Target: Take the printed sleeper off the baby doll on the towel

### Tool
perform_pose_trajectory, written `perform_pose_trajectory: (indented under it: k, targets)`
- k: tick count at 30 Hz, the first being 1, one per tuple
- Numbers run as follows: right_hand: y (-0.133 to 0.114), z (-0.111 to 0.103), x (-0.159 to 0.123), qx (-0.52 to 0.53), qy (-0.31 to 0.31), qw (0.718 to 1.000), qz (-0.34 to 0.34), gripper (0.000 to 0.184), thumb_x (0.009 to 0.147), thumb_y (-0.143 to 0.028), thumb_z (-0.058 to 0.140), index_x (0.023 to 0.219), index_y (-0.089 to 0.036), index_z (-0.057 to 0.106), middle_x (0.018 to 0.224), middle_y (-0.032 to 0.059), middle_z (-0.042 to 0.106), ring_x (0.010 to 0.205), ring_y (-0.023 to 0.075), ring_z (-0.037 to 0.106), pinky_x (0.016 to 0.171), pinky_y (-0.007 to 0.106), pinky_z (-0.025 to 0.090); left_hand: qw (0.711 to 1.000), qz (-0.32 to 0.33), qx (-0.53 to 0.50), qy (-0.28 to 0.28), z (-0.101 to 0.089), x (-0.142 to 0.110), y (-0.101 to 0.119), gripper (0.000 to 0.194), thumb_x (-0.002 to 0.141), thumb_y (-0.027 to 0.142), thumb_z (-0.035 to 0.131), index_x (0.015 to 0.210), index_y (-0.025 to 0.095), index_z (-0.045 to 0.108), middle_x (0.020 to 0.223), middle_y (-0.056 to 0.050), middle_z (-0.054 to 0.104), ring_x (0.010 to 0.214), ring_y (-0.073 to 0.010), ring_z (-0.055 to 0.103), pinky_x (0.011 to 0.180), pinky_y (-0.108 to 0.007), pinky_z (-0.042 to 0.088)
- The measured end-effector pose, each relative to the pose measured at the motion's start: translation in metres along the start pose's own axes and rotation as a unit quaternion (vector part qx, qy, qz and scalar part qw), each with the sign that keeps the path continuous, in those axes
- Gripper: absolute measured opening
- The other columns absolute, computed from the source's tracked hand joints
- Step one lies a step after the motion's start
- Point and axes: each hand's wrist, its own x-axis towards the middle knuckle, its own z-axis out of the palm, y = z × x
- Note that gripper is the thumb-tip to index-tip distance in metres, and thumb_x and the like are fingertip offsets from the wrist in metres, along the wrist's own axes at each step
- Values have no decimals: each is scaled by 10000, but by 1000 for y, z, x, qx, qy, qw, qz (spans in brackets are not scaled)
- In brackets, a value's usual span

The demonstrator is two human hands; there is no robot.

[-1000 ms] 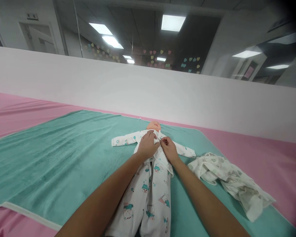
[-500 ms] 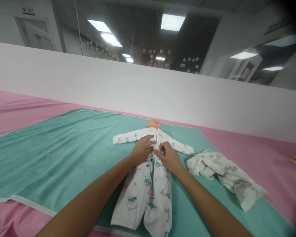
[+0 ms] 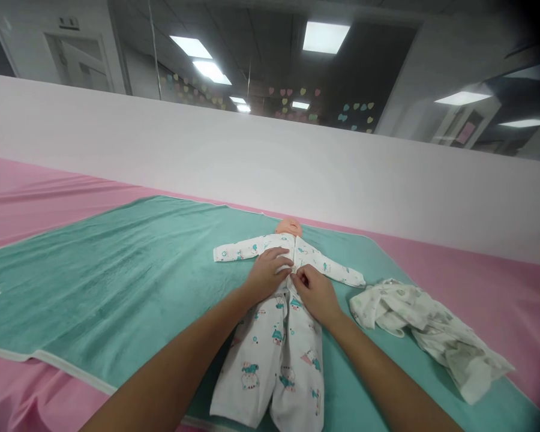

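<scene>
A baby doll [image 3: 289, 226] lies on its back in a white baby romper [image 3: 252, 384] with a teal and pink cartoon print. Both sleeves are spread out sideways, and the legs point towards me. My left hand [image 3: 269, 273] rests flat on the chest of the romper, fingers stretched out towards the front opening. Beside it, my right hand [image 3: 315, 293] has thumb and fingers pinched together on the edge of that opening at the belly. Whatever fastener is there is hidden by my fingers.
Under the doll is a teal blanket [image 3: 139, 288] with white edging, laid over a pink sheet [image 3: 468, 270]. A crumpled white printed cloth [image 3: 427, 324] lies to the right of the doll. Behind runs a low white wall [image 3: 234, 156] with a mirror or glass above it.
My right hand's fingers have closed in nearer the front opening. The left hand stays on the chest. The whole view has shifted slightly, and a bit of skin at the far right has left it.
</scene>
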Motion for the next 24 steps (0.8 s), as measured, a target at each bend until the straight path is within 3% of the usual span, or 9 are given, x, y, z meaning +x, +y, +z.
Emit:
perform_pose_trajectory:
  k: [4, 10, 16, 24]
  targets:
    - [-1, 0, 1, 6, -4, 1000, 9, 185, 840, -383, 438, 762, -215, 441, 706, -33, 489, 617, 116, 456, 560, 242, 305, 998, 48, 31, 8, 1, 1, 3, 149, 834, 172, 497, 910, 224, 614, 1161, -22, 555, 1159, -179, 431, 987, -362, 358]
    - [-11, -1, -2, -87, 6, 996, 33, 344, 729, -483, 550, 912, -221, 423, 927, -3, 469, 620, 111, 454, 503, 238, 259, 1000, 17, 20, 13, -1, 0, 7, 216, 843, 144, 461, 964, 219, 623, 1105, -26, 573, 1063, -176, 481, 956, -363, 393]
    - [-16, 1, -7, -151, -9, 988, 23, 226, 751, -303, 514, 936, -213, 420, 969, 13, 463, 623, 108, 447, 484, 239, 218, 999, 19, 32, 4, 1, -5, 2, 350, 867, 159, 429, 1163, 287, 565, 1226, -26, 508, 1161, -197, 414, 995, -406, 364]
    - [-11, 2, -8, -119, 22, 993, -12, 118, 846, -261, 386, 884, -207, 483, 885, 32, 522, 689, 147, 492, 548, 266, 266, 1000, 0, 23, -22, -2, -5, 5, 324, 873, 201, 429, 1159, 282, 559, 1261, -25, 486, 1188, -201, 390, 1021, -408, 336]
